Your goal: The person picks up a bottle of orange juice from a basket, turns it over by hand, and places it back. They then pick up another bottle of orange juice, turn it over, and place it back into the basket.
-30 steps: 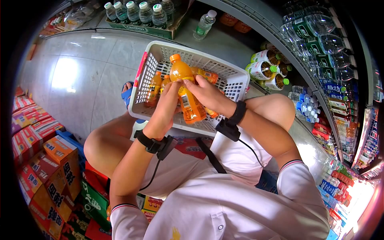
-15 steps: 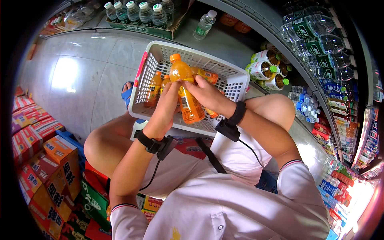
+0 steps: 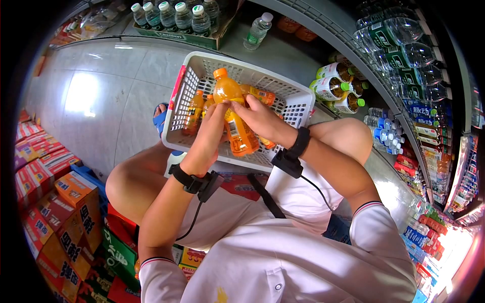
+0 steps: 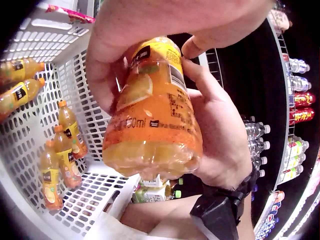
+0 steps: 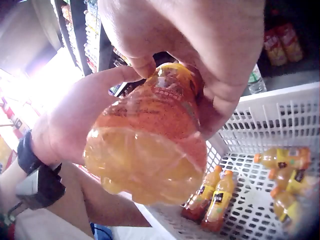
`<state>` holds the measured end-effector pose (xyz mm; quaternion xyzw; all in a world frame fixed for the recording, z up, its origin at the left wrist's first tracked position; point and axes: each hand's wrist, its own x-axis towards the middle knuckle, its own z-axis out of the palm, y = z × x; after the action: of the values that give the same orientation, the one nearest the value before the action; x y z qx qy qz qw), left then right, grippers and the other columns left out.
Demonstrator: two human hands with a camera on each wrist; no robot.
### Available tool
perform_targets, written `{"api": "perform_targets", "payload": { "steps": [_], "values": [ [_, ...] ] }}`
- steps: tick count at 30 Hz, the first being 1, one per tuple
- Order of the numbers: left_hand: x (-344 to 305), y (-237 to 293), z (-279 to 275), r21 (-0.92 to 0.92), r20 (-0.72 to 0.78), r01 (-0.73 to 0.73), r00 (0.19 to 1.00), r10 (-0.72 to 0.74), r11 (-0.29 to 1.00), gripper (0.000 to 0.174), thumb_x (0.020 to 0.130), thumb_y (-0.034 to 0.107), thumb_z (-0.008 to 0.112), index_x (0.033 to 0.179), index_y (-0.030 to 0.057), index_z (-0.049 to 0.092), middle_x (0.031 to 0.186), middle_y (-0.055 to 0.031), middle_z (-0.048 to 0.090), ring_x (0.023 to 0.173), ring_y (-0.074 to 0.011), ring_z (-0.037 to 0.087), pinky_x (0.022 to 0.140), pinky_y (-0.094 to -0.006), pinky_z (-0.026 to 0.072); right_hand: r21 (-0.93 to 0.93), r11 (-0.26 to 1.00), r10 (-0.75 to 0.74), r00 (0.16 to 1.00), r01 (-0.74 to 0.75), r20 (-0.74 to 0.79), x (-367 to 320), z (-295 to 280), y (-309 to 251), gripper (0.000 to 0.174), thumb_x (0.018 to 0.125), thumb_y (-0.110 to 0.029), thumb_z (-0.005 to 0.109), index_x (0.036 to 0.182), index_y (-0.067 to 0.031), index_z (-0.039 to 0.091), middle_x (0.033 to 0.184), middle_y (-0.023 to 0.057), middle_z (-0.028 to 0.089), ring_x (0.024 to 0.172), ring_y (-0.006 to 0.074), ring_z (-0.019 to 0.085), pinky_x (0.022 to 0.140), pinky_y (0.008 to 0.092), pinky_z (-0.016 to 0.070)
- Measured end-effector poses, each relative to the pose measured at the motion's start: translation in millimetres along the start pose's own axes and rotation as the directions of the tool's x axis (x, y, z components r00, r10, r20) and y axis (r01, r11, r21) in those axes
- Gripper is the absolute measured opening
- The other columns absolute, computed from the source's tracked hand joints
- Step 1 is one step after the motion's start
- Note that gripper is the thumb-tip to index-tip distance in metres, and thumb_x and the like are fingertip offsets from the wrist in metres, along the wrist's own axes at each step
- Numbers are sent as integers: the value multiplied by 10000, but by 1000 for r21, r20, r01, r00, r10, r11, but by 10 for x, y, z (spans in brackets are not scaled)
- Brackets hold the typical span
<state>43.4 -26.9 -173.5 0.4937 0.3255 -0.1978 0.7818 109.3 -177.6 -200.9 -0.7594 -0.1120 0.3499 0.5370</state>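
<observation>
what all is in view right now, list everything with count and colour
held bottle: one, orange, over the basket
basket: one, white, before the person
basket bottles: at least five, orange
boxed bottles: at least six, clear, in green box
lone bottle: one, clear, on shelf
green-capped bottles: several, brown, on shelf
big bottles: several, clear, right shelves
cartons: many, red and orange, left
other stock: uncountable, mixed, right
wrist cameras: two, black
sandal: blue, beyond left knee
shirt: one, white
hands: two, bare, gripping held bottle

Slight turn of the bottle (image 3: pixel 241 135)
</observation>
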Motion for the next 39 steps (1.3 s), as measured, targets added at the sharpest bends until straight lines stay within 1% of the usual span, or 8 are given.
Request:
{"api": "perform_targets", "payload": {
  "steps": [12,15,18,28,31,34,37,39],
  "values": [
    [31,-31,-26,-30,-14,2,1000,-2,1000,477,965,477,525,1275,114,542,1132,-53,623,1023,-162,603,910,-353,470,-51,998,27,1000,-27,-4,-17,-17,-85,575,1004,-444,513,1165,107,478,1080,255,643,1026,305,652,858,377,498],
    [38,-37,-31,-37,-10,-8,1000,7,999,485,963,472,530,1280,105,538,1140,-57,621,1028,-168,603,915,-357,470,-32,998,61,998,-60,6,-52,-14,-171,559,1004,-431,523,1164,102,479,1066,234,647,1015,268,651,847,365,501],
    [32,-26,-22,-36,-18,-6,1000,5,999,494,963,469,532,1287,98,533,1154,-62,615,1035,-174,601,917,-360,470,-25,998,64,998,-63,7,-44,-5,-159,457,1021,-411,532,1128,31,498,1024,103,629,932,107,587,784,284,497],
    [25,-37,-22,-27,-9,-4,1000,4,1000,496,974,479,510,1295,101,531,1158,-62,616,1030,-167,600,925,-345,461,-57,998,42,999,-42,-1,-35,-6,-101,421,1032,-386,514,1143,20,506,1064,106,631,975,113,584,824,292,488],
    [22,-24,-35,7,12,23,1000,-23,1000,509,974,464,476,1319,91,504,1268,-67,534,1131,-158,518,927,-340,425,-64,997,38,999,-38,-3,-37,-15,-101,415,1037,-380,505,1162,16,508,1076,105,633,991,115,585,835,291,485],
    [19,-23,-40,18,17,26,1000,-26,1000,518,972,473,472,1323,93,502,1276,-63,532,1153,-162,505,953,-361,409,-63,998,29,1000,-29,-1,-12,-9,-41,413,1040,-376,499,1173,15,507,1078,104,634,994,117,589,838,292,486],
    [64,-68,-62,17,-26,7,1000,-7,1000,491,977,482,501,1294,109,535,1147,-59,621,1015,-162,604,911,-342,463,-66,998,19,1000,-20,-4,-16,-8,-48,412,1040,-376,498,1171,14,507,1077,104,635,992,117,591,833,294,488],
    [28,-37,-31,-5,-23,8,1000,-8,1000,493,975,481,503,1295,108,535,1147,-58,621,1015,-163,604,915,-344,462,-65,998,23,1000,-23,-3,-29,-10,-78,413,1039,-377,500,1171,15,507,1076,104,636,988,117,593,829,295,489]
  ]
}}
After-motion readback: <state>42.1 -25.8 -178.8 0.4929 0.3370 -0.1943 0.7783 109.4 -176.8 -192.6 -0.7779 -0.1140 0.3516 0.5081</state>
